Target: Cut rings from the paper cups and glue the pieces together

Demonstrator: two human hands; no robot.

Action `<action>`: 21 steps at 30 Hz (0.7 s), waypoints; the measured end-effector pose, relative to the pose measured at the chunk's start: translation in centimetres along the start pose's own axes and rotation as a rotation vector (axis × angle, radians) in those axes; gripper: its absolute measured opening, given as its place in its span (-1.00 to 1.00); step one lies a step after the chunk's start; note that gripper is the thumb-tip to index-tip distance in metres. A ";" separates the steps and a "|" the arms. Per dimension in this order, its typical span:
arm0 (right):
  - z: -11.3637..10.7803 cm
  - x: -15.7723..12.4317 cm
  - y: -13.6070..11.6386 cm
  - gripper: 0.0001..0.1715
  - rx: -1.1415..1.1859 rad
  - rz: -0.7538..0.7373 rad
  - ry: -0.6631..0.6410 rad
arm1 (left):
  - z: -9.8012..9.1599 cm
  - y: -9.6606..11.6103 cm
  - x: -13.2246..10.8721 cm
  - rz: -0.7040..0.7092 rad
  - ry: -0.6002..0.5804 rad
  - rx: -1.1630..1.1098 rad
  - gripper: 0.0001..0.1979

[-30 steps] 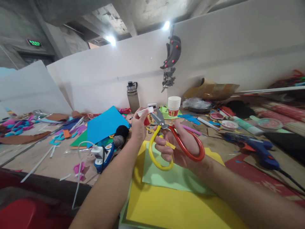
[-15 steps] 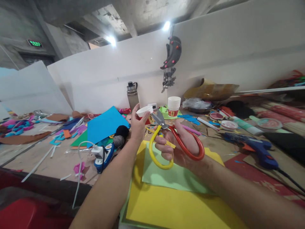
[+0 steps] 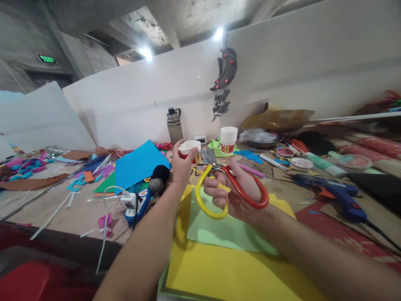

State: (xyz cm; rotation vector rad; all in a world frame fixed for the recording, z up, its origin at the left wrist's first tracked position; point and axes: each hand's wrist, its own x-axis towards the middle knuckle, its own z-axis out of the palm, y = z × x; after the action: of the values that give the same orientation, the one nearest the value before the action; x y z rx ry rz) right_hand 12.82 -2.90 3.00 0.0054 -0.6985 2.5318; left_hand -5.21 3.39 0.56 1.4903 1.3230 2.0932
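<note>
My left hand (image 3: 182, 164) is closed around a white and red paper cup (image 3: 189, 147), its thumb against the near side. In my right hand (image 3: 222, 190) is a pair of scissors (image 3: 214, 166) with one yellow and one red handle. Their blades point up and left and meet the cup's right side near the rim. Whether the tips have gone into the cup wall I cannot tell. Below my hands lies a pale green sheet (image 3: 232, 234) on top of a yellow sheet (image 3: 225, 271).
A stack of paper cups (image 3: 228, 139) stands at the back, right of a bottle (image 3: 174, 125). A blue glue gun (image 3: 336, 196) lies to the right. On the left are a blue sheet (image 3: 140, 165), a power strip (image 3: 138, 207) and dark yarn balls (image 3: 159, 179).
The cup has tipped a little, so more of its inside shows, and the left fingers sit slightly lower. The scissors have hardly moved; their handles stay spread.
</note>
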 end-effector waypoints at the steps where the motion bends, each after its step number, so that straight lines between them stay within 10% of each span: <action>1: 0.0 0.0 0.0 -0.11 -0.005 -0.001 -0.016 | 0.0 -0.1 0.0 -0.011 -0.037 -0.055 -0.39; 7: -0.1 0.0 -0.2 -0.11 -0.040 -0.017 -0.075 | 0.0 -0.8 0.0 0.009 -0.180 -0.226 -0.32; 15: 0.8 -0.3 0.6 -0.32 -0.112 0.010 -0.137 | -0.6 -0.8 1.0 -0.041 0.024 -0.247 -0.41; 21: 0.2 -0.7 -0.7 -0.43 -0.681 0.010 0.145 | -1.9 0.2 1.8 -0.283 0.036 -0.431 -0.26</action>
State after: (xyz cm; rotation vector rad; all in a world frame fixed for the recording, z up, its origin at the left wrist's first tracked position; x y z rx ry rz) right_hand 13.75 -2.88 3.43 -0.4090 -1.4533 2.1519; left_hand -7.53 3.42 1.70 1.0282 0.9436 2.0551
